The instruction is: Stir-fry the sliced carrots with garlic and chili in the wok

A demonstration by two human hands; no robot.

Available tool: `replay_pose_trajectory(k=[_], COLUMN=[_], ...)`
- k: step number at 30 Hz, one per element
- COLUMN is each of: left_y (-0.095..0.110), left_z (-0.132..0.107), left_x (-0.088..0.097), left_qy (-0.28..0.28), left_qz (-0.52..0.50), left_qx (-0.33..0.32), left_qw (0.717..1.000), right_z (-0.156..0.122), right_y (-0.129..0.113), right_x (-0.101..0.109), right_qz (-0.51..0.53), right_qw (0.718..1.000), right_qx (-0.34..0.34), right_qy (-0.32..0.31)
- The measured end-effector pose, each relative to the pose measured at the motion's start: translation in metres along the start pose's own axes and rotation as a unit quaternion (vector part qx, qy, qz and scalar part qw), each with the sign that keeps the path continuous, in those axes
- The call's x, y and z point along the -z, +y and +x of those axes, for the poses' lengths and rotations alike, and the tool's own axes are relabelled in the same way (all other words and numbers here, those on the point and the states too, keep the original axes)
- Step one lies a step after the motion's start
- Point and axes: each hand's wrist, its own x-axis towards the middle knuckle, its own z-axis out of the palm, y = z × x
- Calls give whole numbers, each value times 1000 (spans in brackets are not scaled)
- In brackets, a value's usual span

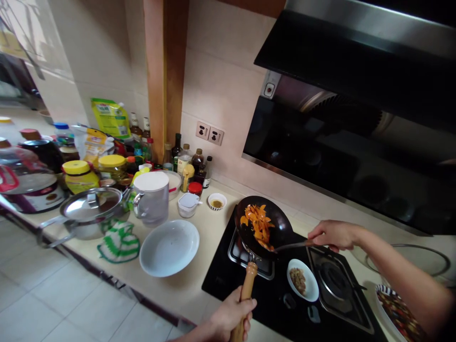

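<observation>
My left hand is closed around the wooden handle of a dark wok, which sits on the left burner of the stove. Orange sliced pieces of food lie heaped in the wok. From the right, my right hand grips the handle of a spatula, whose blade reaches into the wok by the lower edge of the food. A white bowl with small brownish pieces in it stands on the stove between the burners, below my right hand.
On the counter left of the stove are a white plate, a green-striped cloth, a lidded steel pot, a plastic pitcher and several bottles. A range hood overhangs the stove. A dish of cooked food stands at right.
</observation>
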Motion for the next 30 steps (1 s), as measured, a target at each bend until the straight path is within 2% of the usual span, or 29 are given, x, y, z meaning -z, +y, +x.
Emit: replay_pose_trajectory(k=[4, 7, 11, 14, 18, 21, 23, 26, 28, 30], left_y=[-2, -1, 1, 2, 0, -3, -4, -5, -5, -6], left_z=[1, -1, -3, -2, -1, 1, 3, 6, 8, 8], left_x=[0, 0, -1, -1, 0, 1, 2, 3, 4, 4], left_qy=[7, 7, 6, 9, 12, 10, 11, 11, 9, 9], left_qz=[0, 3, 1, 1, 3, 5, 9, 17, 17, 15], left_qx=[2, -8, -1, -1, -3, -5, -9, -21, -23, -21], left_qw=[1000, 1000, 1000, 1000, 1000, 1000, 1000, 1000, 1000, 1000], right_z=[3, 21, 31, 24, 25, 40, 50, 55, 52, 50], right_y=[-24, -34, -24, -3, 19, 18, 14, 20, 34, 48], right_x=[1, -18, -49, -52, -31, -28, -35, -45, -42, -33], right_qz=[-135, -186, -234, -276, -307, -301, -291, -293, -303, -320], right_qw=[988, 976, 946, 918, 908, 911, 912, 903, 894, 889], right_qx=[-74, -71, -23, 0, -29, -52, -37, 29, 57, 42], right_qy=[32, 89, 222, 283, 283, 278, 286, 312, 324, 326])
